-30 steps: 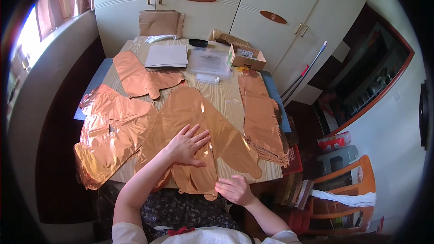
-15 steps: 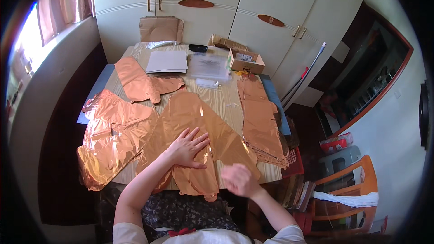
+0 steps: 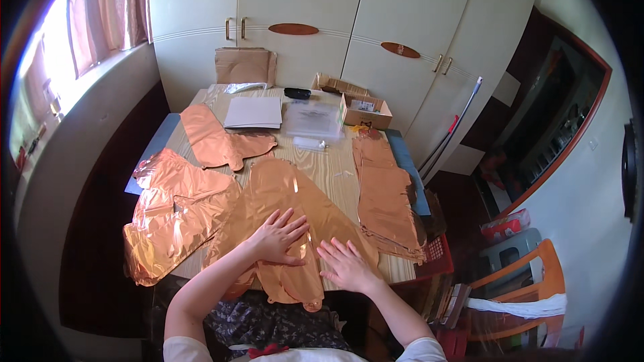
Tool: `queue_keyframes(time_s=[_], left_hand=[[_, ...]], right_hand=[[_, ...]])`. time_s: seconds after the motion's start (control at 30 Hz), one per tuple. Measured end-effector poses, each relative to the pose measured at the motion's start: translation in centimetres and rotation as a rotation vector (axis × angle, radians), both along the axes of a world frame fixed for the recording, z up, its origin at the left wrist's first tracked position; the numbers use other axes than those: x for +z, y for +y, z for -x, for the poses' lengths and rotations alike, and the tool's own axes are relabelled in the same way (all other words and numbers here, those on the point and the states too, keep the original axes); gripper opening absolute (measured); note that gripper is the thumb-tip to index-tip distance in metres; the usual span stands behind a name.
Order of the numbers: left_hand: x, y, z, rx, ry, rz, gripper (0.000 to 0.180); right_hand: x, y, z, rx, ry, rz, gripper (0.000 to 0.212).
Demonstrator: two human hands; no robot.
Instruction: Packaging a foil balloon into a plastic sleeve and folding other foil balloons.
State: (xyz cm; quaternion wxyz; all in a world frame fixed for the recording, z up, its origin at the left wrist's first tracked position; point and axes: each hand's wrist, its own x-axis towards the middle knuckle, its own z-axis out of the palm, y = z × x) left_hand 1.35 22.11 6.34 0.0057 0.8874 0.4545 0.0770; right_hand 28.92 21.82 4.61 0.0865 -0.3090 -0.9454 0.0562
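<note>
A large copper-coloured foil balloon (image 3: 272, 184), flat and uninflated, lies at the table's near edge, its lower part hanging slightly over. My left hand (image 3: 277, 236) rests on its middle, palm down with fingers spread. Just to the right, my right hand (image 3: 349, 265) lies flat on the foil, fingers stretched out. Neither hand grips anything. To the left is a crumpled, shiny foil balloon (image 3: 178, 194), and behind that another flat foil piece (image 3: 215, 137). A stack of folded foil balloons (image 3: 384, 194) sits along the right side.
On the table's far part are white sheets (image 3: 253, 112), a clear plastic bag (image 3: 312, 119), a black object (image 3: 297, 93) and an open cardboard box (image 3: 366, 110). Cabinets (image 3: 302, 0) stand behind. An orange wooden chair (image 3: 547, 275) and a red basket (image 3: 438, 255) are at the right.
My right hand has gone from a loosely curled, blurred pose above the near edge to lying flat on the foil, fingers spread. My left hand stays put. The view has tilted slightly upward.
</note>
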Motion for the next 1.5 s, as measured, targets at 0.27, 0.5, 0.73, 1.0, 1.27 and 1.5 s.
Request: queue_keyframes(time_s=[0.27,0.5,0.73,1.0,1.27,1.5], left_hand=[[-0.1,-0.8,0.2,0.012,0.000,-0.014,0.101],[0.5,-0.4,-0.3,0.008,0.056,-0.002,0.099],[-0.1,-0.8,0.1,0.014,0.050,-0.026,0.094],[0.8,-1.7,0.2,0.048,0.100,-0.019,0.087],[1.2,-5.0,2.0,0.103,0.101,0.051,0.077],[1.4,-4.8,-3.3,0.157,-0.068,-0.098,0.080]], right_hand=[[2.4,1.3,0.7,0.017,0.031,0.158,0.047],[1.2,10.7,8.7,0.110,0.215,-0.094,0.037],[-2.3,12.9,10.4,0.002,0.322,-0.008,0.036],[-3.6,12.9,10.4,-0.014,0.388,-0.020,0.035],[-2.9,12.3,10.6,-0.018,0.399,-0.078,0.038],[-3.1,12.6,10.4,-0.024,0.388,-0.051,0.040]])
